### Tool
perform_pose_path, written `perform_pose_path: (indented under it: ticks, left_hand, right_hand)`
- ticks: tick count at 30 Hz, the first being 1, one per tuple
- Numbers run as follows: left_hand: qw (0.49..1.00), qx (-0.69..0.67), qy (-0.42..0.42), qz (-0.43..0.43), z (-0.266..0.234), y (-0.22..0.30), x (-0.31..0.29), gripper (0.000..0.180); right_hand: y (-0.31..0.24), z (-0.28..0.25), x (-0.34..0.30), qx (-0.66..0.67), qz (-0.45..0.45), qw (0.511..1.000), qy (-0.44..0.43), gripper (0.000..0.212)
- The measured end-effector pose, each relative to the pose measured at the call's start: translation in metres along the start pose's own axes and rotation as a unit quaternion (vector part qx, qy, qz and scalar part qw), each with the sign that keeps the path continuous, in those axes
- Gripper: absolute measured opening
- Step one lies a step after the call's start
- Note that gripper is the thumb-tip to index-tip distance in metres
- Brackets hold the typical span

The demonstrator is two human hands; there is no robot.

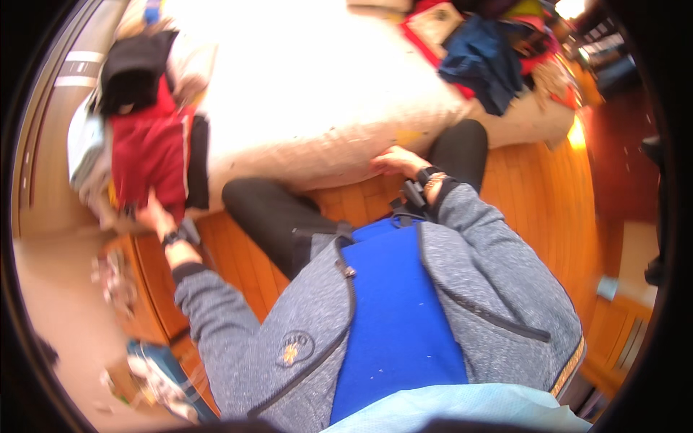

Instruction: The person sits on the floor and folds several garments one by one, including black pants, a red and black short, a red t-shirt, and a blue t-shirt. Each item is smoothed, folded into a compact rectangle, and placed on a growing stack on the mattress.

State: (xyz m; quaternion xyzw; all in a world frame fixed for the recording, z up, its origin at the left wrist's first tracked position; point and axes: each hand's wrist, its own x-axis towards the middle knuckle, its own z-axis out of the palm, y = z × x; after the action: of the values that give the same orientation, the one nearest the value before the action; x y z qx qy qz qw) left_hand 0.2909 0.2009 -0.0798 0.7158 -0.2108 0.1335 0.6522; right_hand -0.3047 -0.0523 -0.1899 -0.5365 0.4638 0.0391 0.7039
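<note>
My left hand is at the lower end of a dark red garment with pale edge piping, over the near-left corner of the bed. Thumb side up, fingers partly bent against the cloth. Blur hides whether they're pinching or only touching; can't tell. The spot makes sense: this end of the garment is the one facing me.

Right hand: loosely open, fingers slightly curled, nothing visible in it. It's at the bed's near edge, right of middle, just beside my right knee. Reads as parked, maybe steadying me; contact with the sheet unclear.

Dark wristbands on both wrists. Knees spread toward the near edge, which probably gets my torso close enough to reach that corner.

Around the red garment: a black garment bunched at its far end, a dark strip of cloth along its right side, pale folded cloth on its left, by the bed's left edge. Close stacking likely keeps them all within left-arm reach.

Farther out, at the bed's right end: a loose heap with a crumpled dark blue garment draping toward the near edge, likely just slumped under its own weight.
</note>
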Motion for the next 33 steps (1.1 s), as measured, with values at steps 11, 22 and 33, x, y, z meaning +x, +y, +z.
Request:
perform_pose_path:
  ticks: [11,22,33]
  left_hand:
    - [0.898,0.118,-0.352,0.238,0.115,0.145,-0.136,0.05]
    - [0.664,0.363,-0.589,0.284,0.233,0.13,-0.306,0.145]
    - [0.651,0.396,-0.594,0.258,0.236,0.135,-0.308,0.147]
  right_hand:
    - [-0.054,-0.053,-0.025,0.139,-0.332,0.912,0.195,0.031]
    - [-0.017,-0.216,-0.108,0.032,-0.313,0.669,0.674,0.065]
    - [-0.052,-0.243,-0.07,-0.262,-0.16,0.737,0.602,0.122]
